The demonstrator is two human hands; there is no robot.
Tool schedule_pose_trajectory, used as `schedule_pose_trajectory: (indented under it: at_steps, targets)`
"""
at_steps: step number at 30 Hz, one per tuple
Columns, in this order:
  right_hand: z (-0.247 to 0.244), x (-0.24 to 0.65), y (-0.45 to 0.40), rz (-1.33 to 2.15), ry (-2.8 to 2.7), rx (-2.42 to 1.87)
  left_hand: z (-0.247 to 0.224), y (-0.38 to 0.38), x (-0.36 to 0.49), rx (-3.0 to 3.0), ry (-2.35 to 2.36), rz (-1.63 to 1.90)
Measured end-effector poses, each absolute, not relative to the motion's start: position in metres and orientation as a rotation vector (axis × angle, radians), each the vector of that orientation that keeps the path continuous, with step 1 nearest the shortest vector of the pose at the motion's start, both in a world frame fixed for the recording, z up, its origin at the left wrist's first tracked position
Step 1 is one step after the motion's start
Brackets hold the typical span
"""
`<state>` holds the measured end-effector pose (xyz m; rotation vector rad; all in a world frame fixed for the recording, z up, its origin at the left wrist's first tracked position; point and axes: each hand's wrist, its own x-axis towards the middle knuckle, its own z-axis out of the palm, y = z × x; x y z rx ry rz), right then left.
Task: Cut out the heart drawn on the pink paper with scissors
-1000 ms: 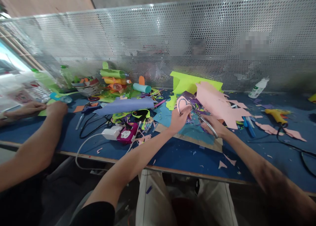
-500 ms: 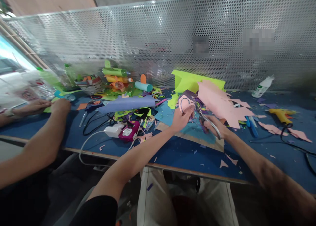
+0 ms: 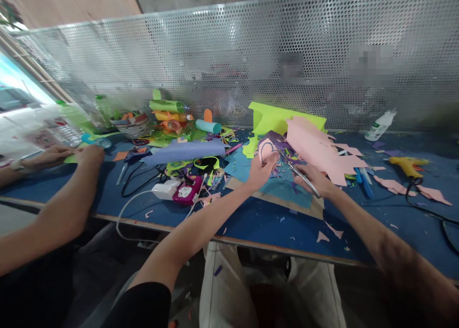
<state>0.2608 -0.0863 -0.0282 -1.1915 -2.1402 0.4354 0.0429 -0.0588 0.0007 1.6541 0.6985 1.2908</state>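
Observation:
My left hand [image 3: 261, 171] pinches a small piece of pink paper [image 3: 266, 149] with a dark curved outline drawn on it. Just to its right, my right hand [image 3: 312, 179] is closed around the handles of a pair of scissors [image 3: 304, 177]. The scissor blades point up and left, close to the pink piece; whether they touch it I cannot tell. Beneath both hands lies a blue sheet [image 3: 287, 190] over brown cardboard [image 3: 317, 208], strewn with scraps. A large cut pink sheet [image 3: 317, 151] rests behind my right hand, against a yellow-green sheet [image 3: 283, 120].
A yellow glue gun [image 3: 407, 167] with a black cord and a white glue bottle [image 3: 380, 125] are at right. Left of me are a rolled purple sheet [image 3: 190, 151], a magenta box [image 3: 187, 191] and a basket [image 3: 132, 124]. A co-worker's hands [image 3: 84, 157] hold green paper at far left.
The pink piece has turned in my left hand, so its outlined face shows flatter. My right hand has tilted the scissors, and their handles now appear more edge-on.

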Motion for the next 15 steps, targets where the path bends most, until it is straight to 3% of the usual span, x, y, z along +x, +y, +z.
schedule_pose_trajectory:
  at_steps: [15]
  targets:
    - [-0.021,0.259,-0.096,0.577,-2.155,-1.069,-0.002,-0.058,0.038,1.761,0.757,1.277]
